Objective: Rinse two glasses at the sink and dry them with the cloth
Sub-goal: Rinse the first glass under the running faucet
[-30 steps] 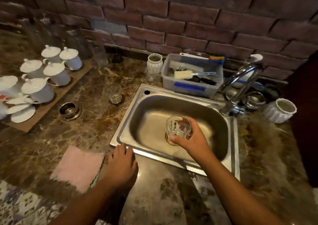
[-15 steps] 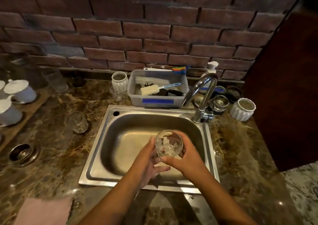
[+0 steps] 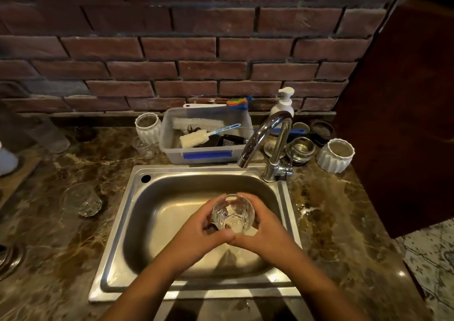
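– Glass point(image 3: 233, 214) loc + grip?
– Big to small. Brick wall point(image 3: 172, 50): rough, red-brown, dark mortar lines, runs behind everything. Countertop point(image 3: 61, 247): polished brown marble, pale veins, glossy. Sink point(image 3: 137, 222): brushed stainless, rect. basin w/ rounded corners, set into countertop. Over the basin: left hand point(image 3: 204, 230) + right hand point(image 3: 265, 232), fingers curled round the glass from either side, thumbs touching at the near side.
– Back edge?
– Plastic tub point(image 3: 204, 155): grey, rectangular, blue tape strip on front, brushes inside, incl. sponge brush point(image 3: 194, 137), white foam head, blue handle. Faucet point(image 3: 267, 134): chrome gooseneck at back-right corner, spout over basin. Two white ribbed pots, round: left pot point(image 3: 148, 128) just beside tub, right pot point(image 3: 335, 155) right of faucet. Soap pump point(image 3: 283, 102): white, behind faucet.
– Where's second glass point(image 3: 81, 200)?
– On countertop, left of sink, apart from rim. Clear, faceted base. Blurred, no more detail.
– Held one?
– Clear, faceted lower wall, round mouth up toward cam, thick base visible through it. Over basin, right of centre.
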